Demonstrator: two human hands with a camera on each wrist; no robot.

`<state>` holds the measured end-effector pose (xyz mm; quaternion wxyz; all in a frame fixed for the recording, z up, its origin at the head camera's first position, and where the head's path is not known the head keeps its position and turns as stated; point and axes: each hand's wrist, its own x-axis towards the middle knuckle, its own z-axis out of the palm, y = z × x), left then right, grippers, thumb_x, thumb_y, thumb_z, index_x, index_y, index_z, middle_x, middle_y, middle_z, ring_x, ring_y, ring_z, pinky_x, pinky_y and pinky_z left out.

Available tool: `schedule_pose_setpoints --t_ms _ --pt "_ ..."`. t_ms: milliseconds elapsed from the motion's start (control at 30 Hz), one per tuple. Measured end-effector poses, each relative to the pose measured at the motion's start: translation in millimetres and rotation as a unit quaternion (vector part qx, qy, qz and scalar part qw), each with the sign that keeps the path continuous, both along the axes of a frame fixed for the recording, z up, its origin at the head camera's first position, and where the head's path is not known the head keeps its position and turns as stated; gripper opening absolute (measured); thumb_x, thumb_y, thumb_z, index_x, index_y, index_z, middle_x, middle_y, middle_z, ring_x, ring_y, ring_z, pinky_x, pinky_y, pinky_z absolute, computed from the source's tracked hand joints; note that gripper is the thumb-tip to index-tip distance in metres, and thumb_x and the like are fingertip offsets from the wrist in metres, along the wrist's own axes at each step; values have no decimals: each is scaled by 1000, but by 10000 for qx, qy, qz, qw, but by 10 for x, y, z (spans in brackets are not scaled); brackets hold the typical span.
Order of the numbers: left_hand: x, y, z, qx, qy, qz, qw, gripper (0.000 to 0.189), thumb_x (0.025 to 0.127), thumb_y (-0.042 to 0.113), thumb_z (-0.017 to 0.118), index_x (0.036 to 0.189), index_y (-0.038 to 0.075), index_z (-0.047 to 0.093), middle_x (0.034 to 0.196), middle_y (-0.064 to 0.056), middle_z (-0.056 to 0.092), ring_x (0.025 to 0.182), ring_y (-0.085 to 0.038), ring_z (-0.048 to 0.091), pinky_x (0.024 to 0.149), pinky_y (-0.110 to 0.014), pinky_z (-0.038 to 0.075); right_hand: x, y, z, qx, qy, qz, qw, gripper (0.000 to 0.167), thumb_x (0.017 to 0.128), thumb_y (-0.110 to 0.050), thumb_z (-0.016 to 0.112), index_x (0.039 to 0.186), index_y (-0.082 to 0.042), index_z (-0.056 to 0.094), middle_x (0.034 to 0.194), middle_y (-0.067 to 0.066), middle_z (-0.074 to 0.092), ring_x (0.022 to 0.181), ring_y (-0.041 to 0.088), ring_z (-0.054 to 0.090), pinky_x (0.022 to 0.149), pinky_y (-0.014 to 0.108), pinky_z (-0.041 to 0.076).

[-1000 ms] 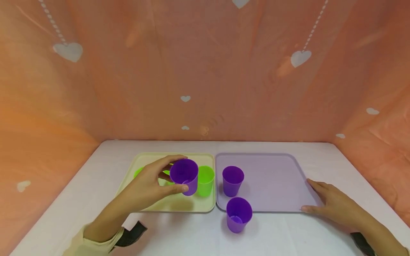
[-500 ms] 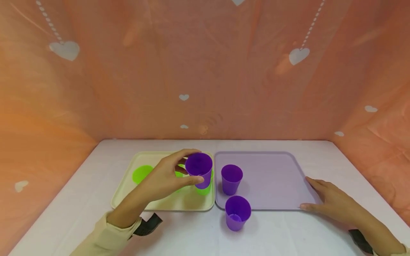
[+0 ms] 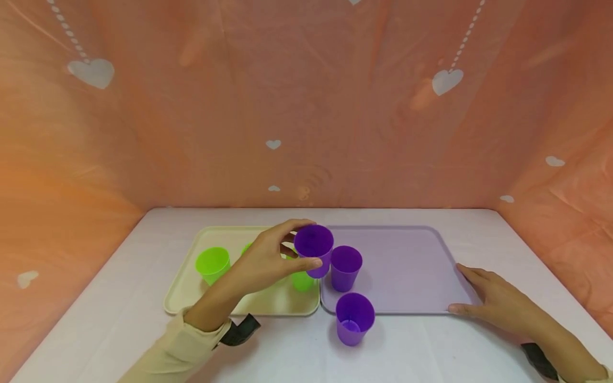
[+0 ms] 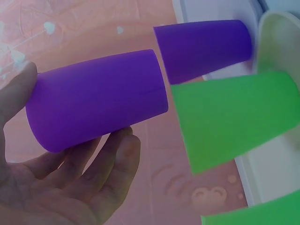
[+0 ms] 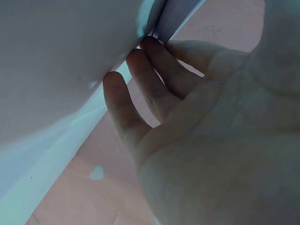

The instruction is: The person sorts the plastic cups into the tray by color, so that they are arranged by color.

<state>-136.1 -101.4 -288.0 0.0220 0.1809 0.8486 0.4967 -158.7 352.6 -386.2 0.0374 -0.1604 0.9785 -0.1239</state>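
Observation:
My left hand [image 3: 273,260] grips a purple cup [image 3: 313,244] between thumb and fingers, raised where the two trays meet. In the left wrist view that purple cup [image 4: 98,98] has its base pointing toward a standing green cup [image 4: 234,117] and another purple cup [image 4: 206,49]. A purple cup [image 3: 346,268] stands upright at the left of the lavender tray [image 3: 407,266]. Another purple cup [image 3: 354,319] is upright on the white cloth in front. My right hand [image 3: 500,303] rests at the lavender tray's front right corner, fingers fairly straight, fingertips [image 5: 115,84] low against the surface.
On the cream tray [image 3: 184,298] stand several green cups [image 3: 213,263], partly hidden by my left arm. The trays lie side by side on a white cloth [image 3: 407,351]. An orange curtain [image 3: 306,106] with white hearts rises behind and at both sides.
My left hand has carried the purple cup rightward, from over the cream tray to the border between trays. More of the left green cup shows. The right hand stays at the tray corner.

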Motion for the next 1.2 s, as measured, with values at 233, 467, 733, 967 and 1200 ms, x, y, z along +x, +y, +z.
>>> schedule_pose_setpoints --t_ms 233,467,733,967,1200 --pt "-45 158 -11 197 -64 -244 9995 64 82 32 83 138 18 56 120 -1 68 102 -19 66 90 -32 58 -15 -13 12 -66 32 31 10000 103 79 -59 75 150 5 36 142 35 46 128 55 44 95 73 41" --pt "-74 342 -25 74 -138 -345 9993 64 80 34 84 137 21 56 118 3 68 103 -19 65 87 -26 57 -11 -10 17 -86 -28 6 10000 103 78 -60 75 150 4 36 142 34 46 128 54 44 95 72 41" --pt "-112 499 -33 105 -170 -397 9990 64 79 32 85 136 20 57 116 3 68 101 -17 64 84 -24 57 1 -2 7 -45 -118 -85 9999 104 78 -61 74 151 2 36 143 34 45 129 56 42 94 74 40" --pt "-165 624 -20 -25 -117 -500 9987 65 79 35 85 136 22 57 116 6 68 103 -14 63 86 -25 57 8 -5 10 -87 -113 -99 9998 104 78 -61 74 151 1 35 143 33 44 129 55 42 95 73 40" --pt "-220 779 -6 -250 3 -669 9974 65 78 37 85 134 22 58 117 8 67 106 -10 64 89 -22 56 11 -3 20 -77 -150 -140 9998 104 78 -62 74 152 1 35 143 33 44 129 55 42 95 74 40"
